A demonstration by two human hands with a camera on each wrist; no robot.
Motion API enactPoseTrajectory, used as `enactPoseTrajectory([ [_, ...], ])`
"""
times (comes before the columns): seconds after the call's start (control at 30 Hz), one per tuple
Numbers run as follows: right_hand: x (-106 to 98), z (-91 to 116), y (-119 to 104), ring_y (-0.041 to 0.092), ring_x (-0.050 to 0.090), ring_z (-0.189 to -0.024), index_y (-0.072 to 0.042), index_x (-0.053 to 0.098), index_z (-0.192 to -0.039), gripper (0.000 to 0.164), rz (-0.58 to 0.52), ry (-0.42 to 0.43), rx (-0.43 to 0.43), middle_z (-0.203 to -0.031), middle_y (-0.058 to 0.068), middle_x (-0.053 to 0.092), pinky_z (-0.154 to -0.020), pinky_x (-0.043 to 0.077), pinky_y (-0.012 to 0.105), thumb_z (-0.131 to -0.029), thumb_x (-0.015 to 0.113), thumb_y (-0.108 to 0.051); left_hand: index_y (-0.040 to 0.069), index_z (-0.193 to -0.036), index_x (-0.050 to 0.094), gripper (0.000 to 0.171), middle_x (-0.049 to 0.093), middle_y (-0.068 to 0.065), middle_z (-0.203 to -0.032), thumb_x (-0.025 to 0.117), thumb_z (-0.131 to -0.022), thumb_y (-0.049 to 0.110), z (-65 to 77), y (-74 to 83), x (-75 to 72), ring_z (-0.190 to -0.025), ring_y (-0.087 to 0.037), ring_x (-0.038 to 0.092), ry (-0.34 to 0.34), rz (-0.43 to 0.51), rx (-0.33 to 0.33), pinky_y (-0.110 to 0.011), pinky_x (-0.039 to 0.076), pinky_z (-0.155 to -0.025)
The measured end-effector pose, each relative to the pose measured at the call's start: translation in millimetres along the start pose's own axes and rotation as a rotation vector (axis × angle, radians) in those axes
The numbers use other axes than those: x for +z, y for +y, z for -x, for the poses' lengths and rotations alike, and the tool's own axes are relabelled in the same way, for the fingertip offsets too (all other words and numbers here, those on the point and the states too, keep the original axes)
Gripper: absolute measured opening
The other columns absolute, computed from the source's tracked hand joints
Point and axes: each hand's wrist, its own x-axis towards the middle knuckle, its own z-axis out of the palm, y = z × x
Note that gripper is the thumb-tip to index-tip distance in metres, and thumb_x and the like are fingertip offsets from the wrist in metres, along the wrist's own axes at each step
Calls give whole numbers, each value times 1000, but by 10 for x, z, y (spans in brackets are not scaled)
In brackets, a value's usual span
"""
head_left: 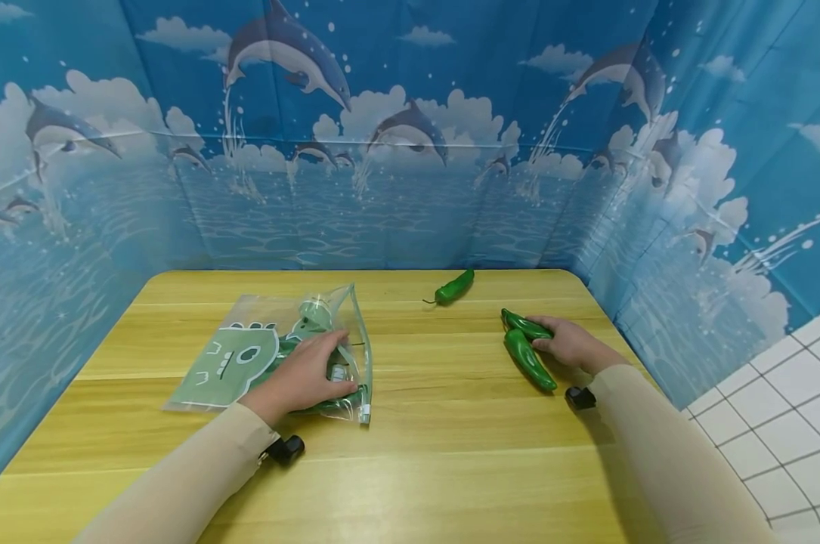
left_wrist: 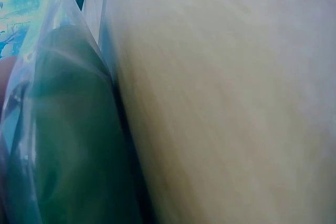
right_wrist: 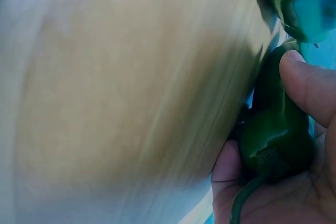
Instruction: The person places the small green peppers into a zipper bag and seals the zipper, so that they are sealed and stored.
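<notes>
On the left of the table lies a clear zip bag (head_left: pixel 253 363) with a green cartoon face printed on it and green items showing through the plastic. My left hand (head_left: pixel 307 370) rests on the bag near its zip edge, thumb and fingers spread apart. Through the film in the left wrist view, a large green shape (left_wrist: pixel 79 129) sits close to the camera. My right hand (head_left: pixel 569 344) grips a shiny green pepper (right_wrist: pixel 275 135), thumb over it and fingers beneath. Just in front of that hand lies a second green pepper (head_left: pixel 528 363), overlapping the gripped one in the head view.
A third green pepper (head_left: pixel 455 289) with a thin stem lies near the table's back edge. The wooden table (head_left: pixel 423 461) is bordered by a blue dolphin-print curtain (head_left: pixel 396 204) at the back and sides. White tiles (head_left: pixel 784 423) show at the right.
</notes>
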Motion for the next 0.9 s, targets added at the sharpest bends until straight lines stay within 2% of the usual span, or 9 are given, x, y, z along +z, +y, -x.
enactPoseTrajectory([
  [0.63, 26, -30, 44, 58, 45, -139, -8, 34, -165, 64, -18, 12, 11, -157, 38, 41, -111, 41, 70, -108, 59, -28, 9, -162, 38, 92, 44, -13, -165, 81, -90, 47, 1, 5, -10, -155, -43, 35, -5, -3, 3, -64, 32, -124],
  [0.9, 26, -35, 42, 55, 48, -136, -8, 36, -164, 63, -10, 10, 10, -156, 38, 42, -109, 43, 67, -109, 58, -28, 9, -162, 38, 93, 43, -13, -166, 81, -90, 48, -3, 1, -1, -155, -43, 35, -5, -17, 4, -64, 32, -124],
])
